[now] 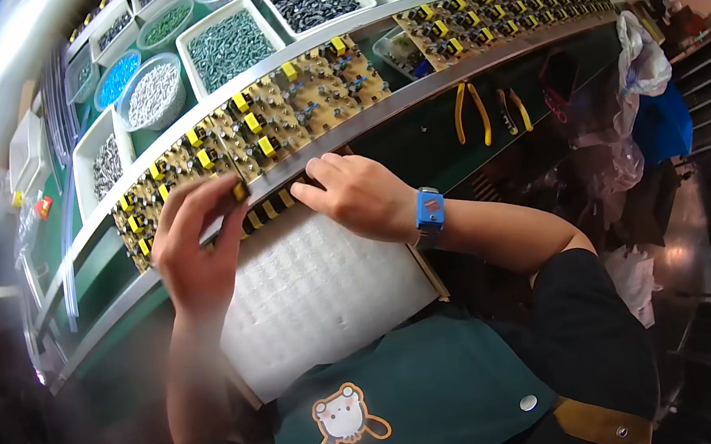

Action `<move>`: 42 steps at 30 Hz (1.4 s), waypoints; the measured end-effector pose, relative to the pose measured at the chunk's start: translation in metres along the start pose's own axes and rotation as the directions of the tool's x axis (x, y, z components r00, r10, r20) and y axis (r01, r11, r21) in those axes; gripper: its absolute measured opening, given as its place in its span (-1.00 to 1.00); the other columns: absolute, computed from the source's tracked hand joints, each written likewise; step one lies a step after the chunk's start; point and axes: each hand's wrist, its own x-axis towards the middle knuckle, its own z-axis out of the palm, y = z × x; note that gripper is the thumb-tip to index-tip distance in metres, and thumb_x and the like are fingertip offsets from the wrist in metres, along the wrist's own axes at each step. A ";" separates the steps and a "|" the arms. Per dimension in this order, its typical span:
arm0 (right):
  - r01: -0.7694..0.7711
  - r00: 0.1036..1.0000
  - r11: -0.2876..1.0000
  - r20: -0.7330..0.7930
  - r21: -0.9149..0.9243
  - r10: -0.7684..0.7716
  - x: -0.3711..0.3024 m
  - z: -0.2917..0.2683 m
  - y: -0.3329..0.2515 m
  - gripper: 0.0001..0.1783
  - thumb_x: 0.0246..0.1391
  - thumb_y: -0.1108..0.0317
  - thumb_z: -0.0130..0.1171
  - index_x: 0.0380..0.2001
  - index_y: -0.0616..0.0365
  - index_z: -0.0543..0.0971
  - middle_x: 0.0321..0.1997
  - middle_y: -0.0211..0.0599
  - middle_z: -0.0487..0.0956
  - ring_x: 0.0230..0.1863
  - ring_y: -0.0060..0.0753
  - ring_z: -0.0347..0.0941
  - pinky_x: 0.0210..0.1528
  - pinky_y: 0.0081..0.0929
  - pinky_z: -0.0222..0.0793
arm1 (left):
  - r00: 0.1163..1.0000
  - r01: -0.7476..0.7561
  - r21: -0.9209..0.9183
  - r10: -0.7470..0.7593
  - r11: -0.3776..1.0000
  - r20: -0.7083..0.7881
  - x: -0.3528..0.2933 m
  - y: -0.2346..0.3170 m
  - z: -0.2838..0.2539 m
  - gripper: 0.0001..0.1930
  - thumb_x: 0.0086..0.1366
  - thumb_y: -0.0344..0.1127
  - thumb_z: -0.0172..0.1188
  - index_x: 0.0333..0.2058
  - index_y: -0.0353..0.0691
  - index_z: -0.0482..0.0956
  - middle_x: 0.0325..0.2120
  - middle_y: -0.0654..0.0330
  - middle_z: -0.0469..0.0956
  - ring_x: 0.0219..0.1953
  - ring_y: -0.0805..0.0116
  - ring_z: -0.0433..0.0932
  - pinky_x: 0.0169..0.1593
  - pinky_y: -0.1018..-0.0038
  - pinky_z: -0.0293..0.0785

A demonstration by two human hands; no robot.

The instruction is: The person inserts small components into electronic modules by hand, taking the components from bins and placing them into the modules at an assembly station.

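The left hand (195,244) pinches a small dark-yellow component (239,190) at its fingertips; it seems light and stiff, best held by its sides. Below, to the right, similar pieces (270,208) lie in a row, beside the curled right hand (359,196); its grip I cannot tell.

Electronics workshop: circuit boards (302,102), component trays (336,23)

Yellow-and-dark component (239,190) in left grip (192,245), similar parts (270,208) lined along far edge of white sheet (327,276)

Left fingers (199,197) and forearm (196,358), both blurred
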 end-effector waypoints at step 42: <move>-0.161 0.932 0.965 -0.353 -0.208 0.079 0.034 -0.033 0.119 -0.76 0.00 0.56 0.35 -0.20 0.17 0.70 -0.18 -0.32 0.67 -0.11 -0.24 0.46 0.07 -0.35 0.47 | 0.963 -0.265 0.351 0.268 0.898 0.040 0.085 -0.003 0.086 -0.82 0.22 -0.56 0.35 -0.18 -0.28 0.75 -0.32 0.19 0.68 -0.30 0.22 0.61 -0.21 0.33 0.58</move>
